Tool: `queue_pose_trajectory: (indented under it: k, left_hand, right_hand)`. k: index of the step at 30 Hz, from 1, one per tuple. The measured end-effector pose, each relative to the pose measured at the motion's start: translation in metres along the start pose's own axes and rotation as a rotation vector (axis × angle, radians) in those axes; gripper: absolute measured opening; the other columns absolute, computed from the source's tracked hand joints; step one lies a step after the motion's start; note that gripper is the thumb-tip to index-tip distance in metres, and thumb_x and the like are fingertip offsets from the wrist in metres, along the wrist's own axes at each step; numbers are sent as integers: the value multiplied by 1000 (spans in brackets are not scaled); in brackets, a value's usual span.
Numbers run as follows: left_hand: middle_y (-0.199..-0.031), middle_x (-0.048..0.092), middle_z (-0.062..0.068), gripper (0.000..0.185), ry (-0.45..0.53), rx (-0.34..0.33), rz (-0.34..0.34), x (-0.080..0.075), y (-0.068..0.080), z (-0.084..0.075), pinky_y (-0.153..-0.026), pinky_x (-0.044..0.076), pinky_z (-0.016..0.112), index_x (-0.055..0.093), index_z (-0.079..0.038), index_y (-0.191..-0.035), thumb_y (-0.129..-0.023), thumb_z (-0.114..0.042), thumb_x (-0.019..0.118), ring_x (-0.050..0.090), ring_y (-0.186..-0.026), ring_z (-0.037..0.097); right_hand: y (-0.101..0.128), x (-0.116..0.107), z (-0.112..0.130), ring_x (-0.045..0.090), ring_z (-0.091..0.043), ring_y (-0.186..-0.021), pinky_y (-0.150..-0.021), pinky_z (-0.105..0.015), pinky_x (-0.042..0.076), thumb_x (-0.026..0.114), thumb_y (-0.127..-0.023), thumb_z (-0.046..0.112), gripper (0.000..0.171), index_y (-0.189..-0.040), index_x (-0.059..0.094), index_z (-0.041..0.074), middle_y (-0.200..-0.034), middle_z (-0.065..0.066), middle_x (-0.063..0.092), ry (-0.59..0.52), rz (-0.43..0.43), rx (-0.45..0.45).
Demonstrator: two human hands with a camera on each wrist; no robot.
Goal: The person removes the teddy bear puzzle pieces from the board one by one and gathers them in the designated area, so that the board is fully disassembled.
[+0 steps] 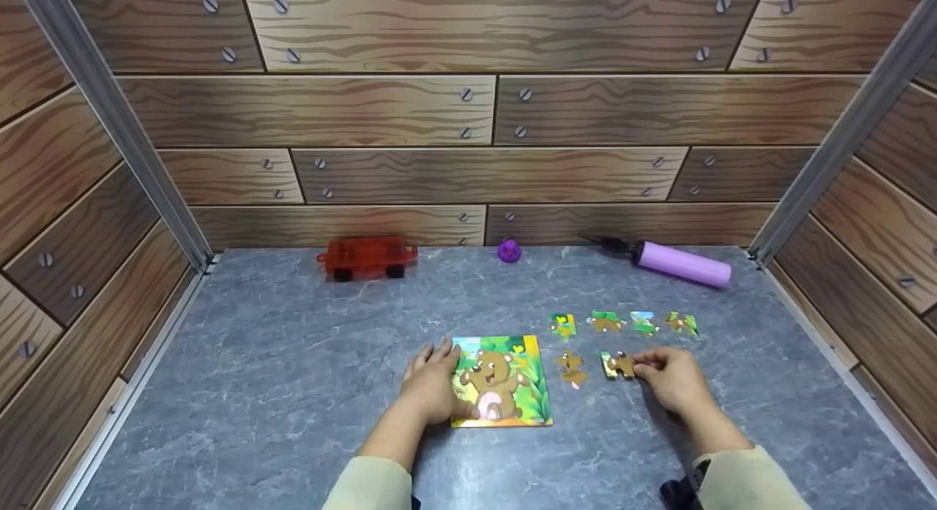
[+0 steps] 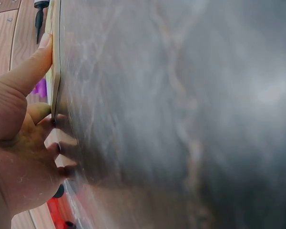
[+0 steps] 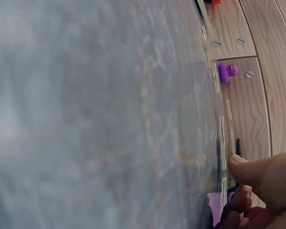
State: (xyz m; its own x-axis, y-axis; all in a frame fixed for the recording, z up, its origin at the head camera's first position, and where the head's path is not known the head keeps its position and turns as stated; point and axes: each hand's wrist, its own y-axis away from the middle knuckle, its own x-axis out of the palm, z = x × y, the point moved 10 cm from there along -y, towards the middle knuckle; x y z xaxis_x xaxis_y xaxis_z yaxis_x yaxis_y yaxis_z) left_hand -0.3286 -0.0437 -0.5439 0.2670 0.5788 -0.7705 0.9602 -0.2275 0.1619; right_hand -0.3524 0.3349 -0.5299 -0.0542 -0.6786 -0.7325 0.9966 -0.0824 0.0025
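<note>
A square bear puzzle (image 1: 501,382) lies on the table in front of me. My left hand (image 1: 430,384) rests against its left side, fingers spread; in the left wrist view the thumb (image 2: 40,59) lies along the puzzle's edge. To the right, my right hand (image 1: 670,378) pinches a brown-and-green puzzle piece (image 1: 619,365) between thumb and fingers. In the right wrist view that thin piece (image 3: 230,129) stands slightly apart from the tabletop pieces. A brown bear puzzle piece (image 1: 572,369) lies between the puzzle and my right hand.
Several loose pieces form a row behind, including a yellow-green one (image 1: 563,325) and a leafy one (image 1: 681,323). Along the back wall stand a red toy wagon (image 1: 370,257), a purple toy duck (image 1: 509,251) and a purple hand pump (image 1: 683,264).
</note>
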Motion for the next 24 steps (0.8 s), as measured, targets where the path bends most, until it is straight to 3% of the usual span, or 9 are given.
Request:
queue_pose_trajectory:
  k: [11, 24]
  left_hand:
    - [-172, 30, 15, 111, -15, 9, -15, -1, 1, -2, -128, 12, 63, 43, -3, -161, -72, -39, 98, 19, -158, 45]
    - [-172, 29, 14, 111, -4, 20, -18, -4, 2, -3, -127, 13, 64, 43, -3, -161, -71, -38, 99, 18, -158, 46]
  right_hand:
    - [-1, 4, 2, 59, -19, -77, -70, -34, 49, 72, -95, -1, 14, -105, 77, -9, -85, -8, 72, 16, -8, -42]
    - [-1, 4, 1, 61, -20, -80, -71, -33, 50, 74, -94, 0, 16, -107, 77, -9, -90, -12, 75, 7, 1, -12]
